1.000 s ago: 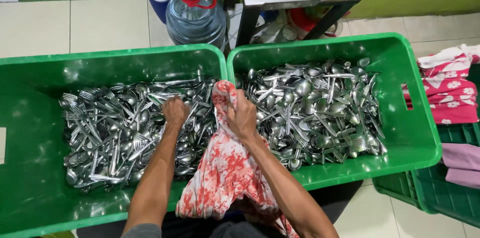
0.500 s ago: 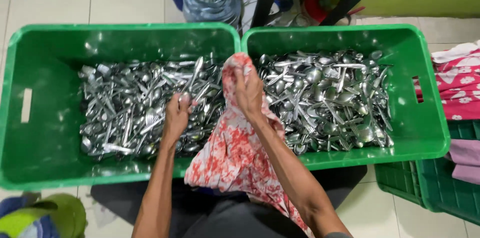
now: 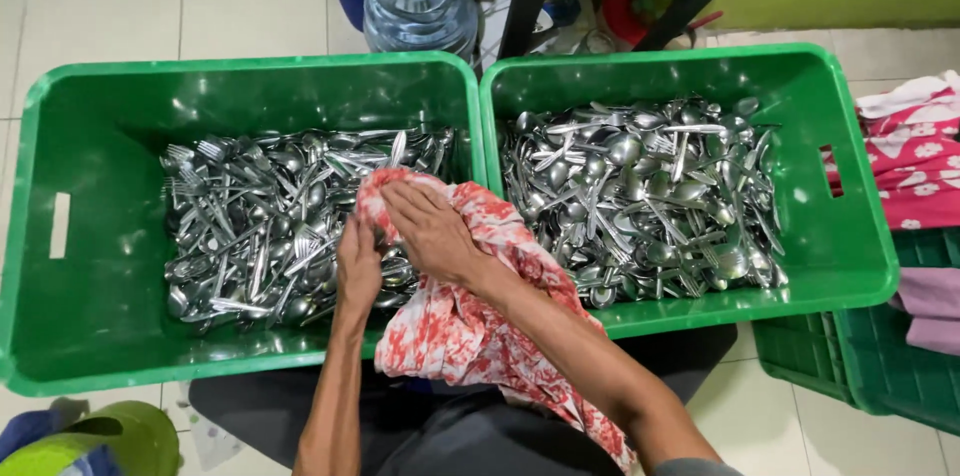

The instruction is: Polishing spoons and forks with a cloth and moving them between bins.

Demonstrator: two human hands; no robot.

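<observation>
Under the right hand [image 3: 432, 231], which presses flat with fingers spread, lies the red-and-white cloth [image 3: 470, 316], draped from the left crate [image 3: 60, 136] rim back toward the person. Just beside it, the left hand [image 3: 358, 266] curls closed into the cutlery pile [image 3: 260, 226], apparently gripping pieces; exactly which, I cannot tell.

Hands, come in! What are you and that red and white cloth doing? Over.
Left hand in the cutlery of the left green crate, meeting the cloth. Right hand pressed on the red and white cloth over it. Nothing blocking.
</observation>
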